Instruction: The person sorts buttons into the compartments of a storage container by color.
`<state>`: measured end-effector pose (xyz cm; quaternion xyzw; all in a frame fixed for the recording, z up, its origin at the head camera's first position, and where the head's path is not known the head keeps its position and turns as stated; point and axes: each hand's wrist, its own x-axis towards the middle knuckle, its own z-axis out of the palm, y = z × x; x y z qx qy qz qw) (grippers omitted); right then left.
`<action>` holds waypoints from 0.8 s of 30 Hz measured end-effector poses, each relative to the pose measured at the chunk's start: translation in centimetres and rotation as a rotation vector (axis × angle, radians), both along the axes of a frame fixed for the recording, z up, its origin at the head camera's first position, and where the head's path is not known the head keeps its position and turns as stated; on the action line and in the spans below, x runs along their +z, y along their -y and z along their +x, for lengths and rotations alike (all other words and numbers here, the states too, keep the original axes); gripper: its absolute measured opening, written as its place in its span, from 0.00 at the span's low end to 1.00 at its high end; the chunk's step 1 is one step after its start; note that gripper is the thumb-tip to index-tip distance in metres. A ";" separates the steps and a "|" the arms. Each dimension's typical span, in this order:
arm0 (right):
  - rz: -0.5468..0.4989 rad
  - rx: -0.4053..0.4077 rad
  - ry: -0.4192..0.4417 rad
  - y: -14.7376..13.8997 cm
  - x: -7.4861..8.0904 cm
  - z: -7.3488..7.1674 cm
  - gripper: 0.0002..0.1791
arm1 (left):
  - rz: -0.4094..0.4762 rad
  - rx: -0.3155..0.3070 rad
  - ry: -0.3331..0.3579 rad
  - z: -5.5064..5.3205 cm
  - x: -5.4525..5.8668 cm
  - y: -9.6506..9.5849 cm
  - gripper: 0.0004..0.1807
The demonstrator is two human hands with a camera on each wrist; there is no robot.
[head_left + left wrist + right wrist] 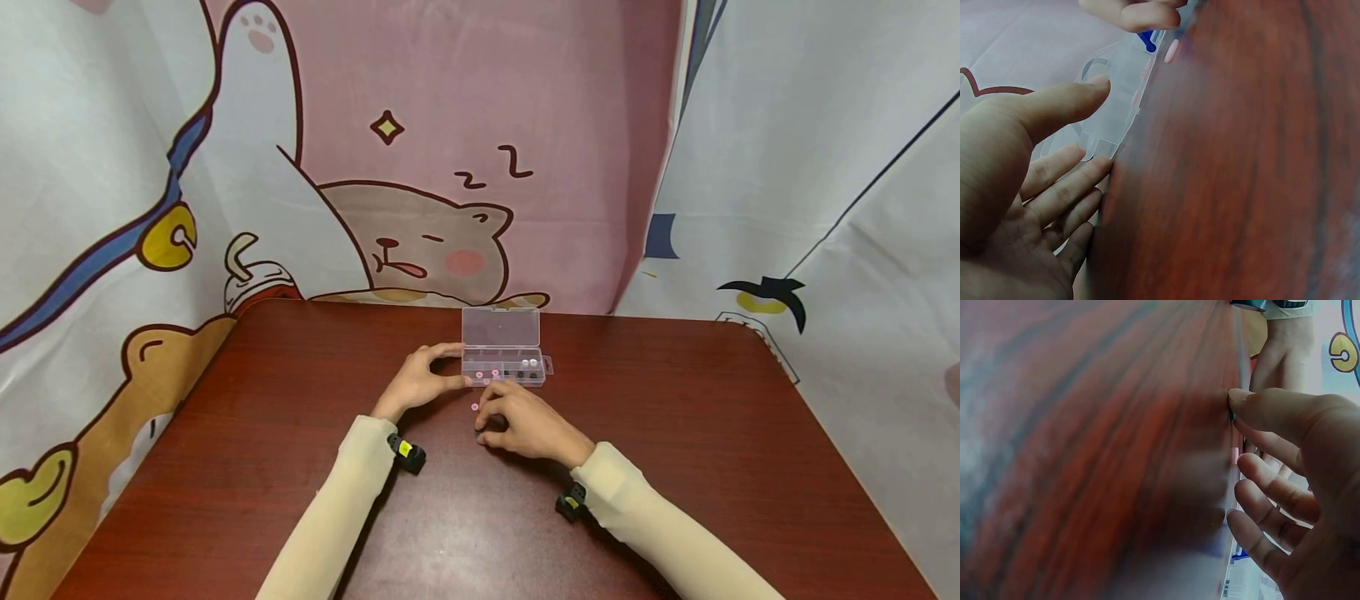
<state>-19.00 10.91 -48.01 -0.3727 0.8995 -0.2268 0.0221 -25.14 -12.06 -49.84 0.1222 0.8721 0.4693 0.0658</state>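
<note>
A clear compartment box point(502, 379) stands on the table with its lid point(501, 327) raised. Small pink, black and white pieces lie inside. My left hand point(418, 382) holds the box's left end, thumb at the front corner and index finger toward the back. In the left wrist view, the thumb point(1075, 105) overlaps the clear plastic. In front of the box, my right hand point(525, 421) pinches a small dark piece point(1231, 415) between thumb and index finger, low at the tabletop. Its other fingers are loosely bent. One pink ring-shaped piece point(475, 407) lies on the table beside this hand.
The brown wooden table point(720, 433) extends around both arms. A printed cartoon cloth point(585, 150) hangs behind its far edge. A blue piece point(1147, 41) shows at the box in the left wrist view. Each wrist carries a black camera point(408, 456).
</note>
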 end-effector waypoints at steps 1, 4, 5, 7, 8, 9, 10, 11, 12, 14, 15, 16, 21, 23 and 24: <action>0.002 -0.002 -0.003 0.0 0.0 0.0 0.05 | 0.001 -0.001 0.002 0.0 0.0 0.0 0.33; 0.009 -0.001 -0.012 0.2 0.0 -0.1 0.04 | 0.002 -0.002 0.008 0.0 0.0 0.0 0.34; 0.010 -0.001 -0.014 0.2 0.0 -0.1 0.04 | 0.002 -0.002 0.009 0.0 0.1 0.0 0.34; 0.012 0.000 -0.019 0.3 0.0 -0.1 0.03 | 0.000 0.000 0.010 0.0 0.0 0.0 0.34; 0.012 0.002 -0.021 0.3 0.1 0.0 0.03 | -0.001 0.001 0.009 0.0 0.0 0.0 0.34; 0.013 0.002 -0.022 0.4 0.1 0.0 0.03 | -0.002 0.002 0.008 0.0 0.0 0.0 0.34; 0.013 0.002 -0.023 0.4 0.2 0.0 0.03 | -0.002 0.001 0.008 0.0 0.0 0.0 0.34; 0.014 0.003 -0.023 0.4 0.2 0.0 0.03 | -0.003 0.001 0.007 0.0 0.0 -0.1 0.34; 0.014 0.003 -0.023 0.5 0.3 0.0 0.03 | -0.003 0.001 0.006 0.0 0.0 -0.1 0.34; 0.016 0.002 -0.024 0.5 0.3 0.1 0.03 | -0.002 0.000 0.005 0.0 0.0 -0.1 0.34; 0.017 0.003 -0.025 0.5 0.4 0.1 0.03 | -0.001 -0.002 0.004 0.0 0.1 -0.1 0.34; 0.017 0.004 -0.026 0.5 0.4 0.1 0.03 | -0.002 -0.001 0.004 0.0 0.1 -0.1 0.34; 0.019 0.006 -0.030 0.4 0.3 0.1 0.03 | -0.005 -0.001 0.006 0.1 0.1 -0.1 0.34; 0.016 0.006 -0.028 0.4 0.3 0.0 0.04 | -0.002 -0.001 0.008 0.1 0.1 -0.1 0.34; 0.014 0.004 -0.027 0.3 0.3 0.0 0.04 | -0.001 0.000 0.009 0.1 0.1 -0.1 0.34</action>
